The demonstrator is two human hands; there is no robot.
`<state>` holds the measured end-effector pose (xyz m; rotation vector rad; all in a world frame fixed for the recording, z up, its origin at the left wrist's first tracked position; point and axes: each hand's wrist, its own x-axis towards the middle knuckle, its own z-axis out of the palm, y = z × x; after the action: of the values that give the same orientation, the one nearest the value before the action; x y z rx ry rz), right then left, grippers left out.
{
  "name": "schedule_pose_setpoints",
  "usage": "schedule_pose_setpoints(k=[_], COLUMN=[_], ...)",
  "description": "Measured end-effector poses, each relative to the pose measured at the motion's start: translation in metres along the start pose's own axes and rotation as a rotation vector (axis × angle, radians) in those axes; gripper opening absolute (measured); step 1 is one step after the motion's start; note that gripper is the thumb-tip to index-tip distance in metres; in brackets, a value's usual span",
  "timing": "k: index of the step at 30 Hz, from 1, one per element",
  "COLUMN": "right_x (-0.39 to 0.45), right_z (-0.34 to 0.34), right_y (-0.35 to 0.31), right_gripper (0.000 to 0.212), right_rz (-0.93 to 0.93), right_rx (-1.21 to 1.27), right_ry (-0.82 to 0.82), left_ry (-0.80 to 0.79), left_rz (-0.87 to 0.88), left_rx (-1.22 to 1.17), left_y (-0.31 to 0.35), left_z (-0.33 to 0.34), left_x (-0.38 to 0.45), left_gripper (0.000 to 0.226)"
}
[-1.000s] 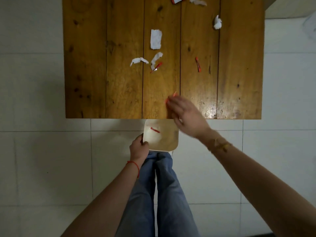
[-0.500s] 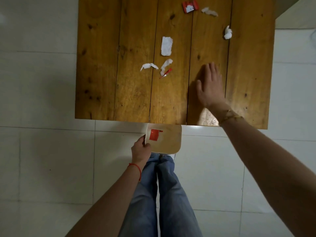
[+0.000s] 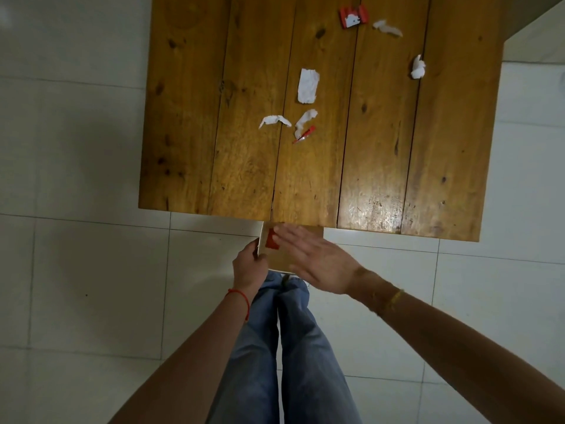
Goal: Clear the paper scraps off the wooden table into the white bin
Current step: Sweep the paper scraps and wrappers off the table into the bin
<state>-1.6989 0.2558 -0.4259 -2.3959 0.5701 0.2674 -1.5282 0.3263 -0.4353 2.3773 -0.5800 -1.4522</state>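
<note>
My left hand (image 3: 248,267) grips the left rim of the white bin (image 3: 278,258), held just below the near edge of the wooden table (image 3: 244,166). A red scrap (image 3: 271,240) lies inside the bin. My right hand (image 3: 318,261) hovers flat over the bin, fingers spread, holding nothing. On the table lie a white rectangular scrap (image 3: 308,86), two twisted white scraps (image 3: 274,120) (image 3: 305,117), a thin red strip (image 3: 304,135), a red and white piece (image 3: 353,15), a white scrap (image 3: 388,27) beside it, and a crumpled white ball (image 3: 417,67).
My legs in blue jeans (image 3: 290,347) stand under the bin. White floor tiles (image 3: 91,286) surround the table. A pale ledge (image 3: 544,26) borders the table's far right corner.
My right hand swept from the table's right planks back toward me and now sits over the bin. The red strip that lay on the right plank is gone from the table.
</note>
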Motion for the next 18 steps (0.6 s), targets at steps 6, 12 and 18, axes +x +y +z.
schedule_pose_setpoints(k=[6,12,18], right_x=[0.050,0.109,0.121], right_z=[-0.073,-0.139,-0.138], right_y=[0.060,0.114,0.109], right_gripper=[0.058,0.063,0.057], right_rz=[0.323,0.495,0.456], right_rx=[0.036,-0.040,-0.105], right_ry=[0.295,0.356,0.256], left_ry=[0.003,0.003,0.005], left_rz=[0.026,0.072,0.070], left_rx=[0.035,0.105,0.135], left_y=[0.002,0.002,0.004], left_z=[-0.005,-0.009,-0.010], left_x=[0.004,0.006,0.005], left_gripper=[0.033,0.029,0.029])
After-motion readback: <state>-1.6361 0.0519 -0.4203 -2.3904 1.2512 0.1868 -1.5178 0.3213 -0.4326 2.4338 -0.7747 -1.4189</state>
